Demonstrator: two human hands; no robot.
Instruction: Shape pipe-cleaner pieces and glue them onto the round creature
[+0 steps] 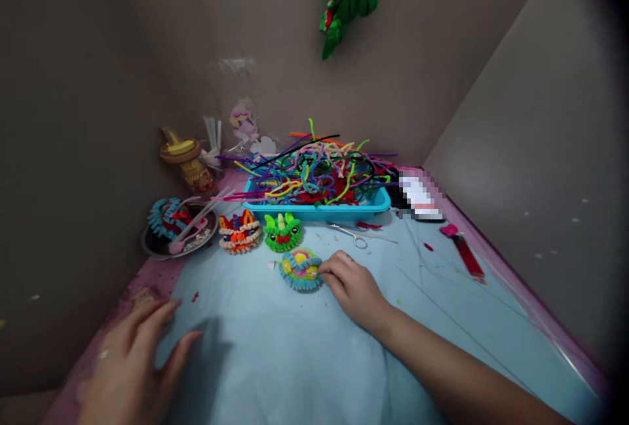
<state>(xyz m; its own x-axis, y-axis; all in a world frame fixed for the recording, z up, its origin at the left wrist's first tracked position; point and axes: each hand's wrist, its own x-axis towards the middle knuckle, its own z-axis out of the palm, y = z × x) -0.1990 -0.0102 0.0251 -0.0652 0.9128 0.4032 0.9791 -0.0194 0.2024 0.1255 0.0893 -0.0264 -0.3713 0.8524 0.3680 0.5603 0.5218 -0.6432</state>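
Note:
A blue, yellow and pink pipe-cleaner animal head (300, 270) sits on the light blue table cover. At its right edge, my right hand (348, 284) has its fingers closed, pinching it; the exact fingertip contact is partly hidden. My left hand (135, 353) hovers low at the left, open, thumb apart from the fingers, holding nothing and slightly blurred. Just behind the blue head stand a green pipe-cleaner head (283, 232) and an orange and cream one (239, 232). A pair of scissors (350, 235) lies right of the green head.
A blue tray (319, 212) heaped with coloured pipe cleaners (314, 173) spans the back. On the left are a metal bowl (147, 247) and a brown cup (181, 153). A phone (422, 199) and a red strip (469, 258) lie right. Green decorations (346, 2) hang above.

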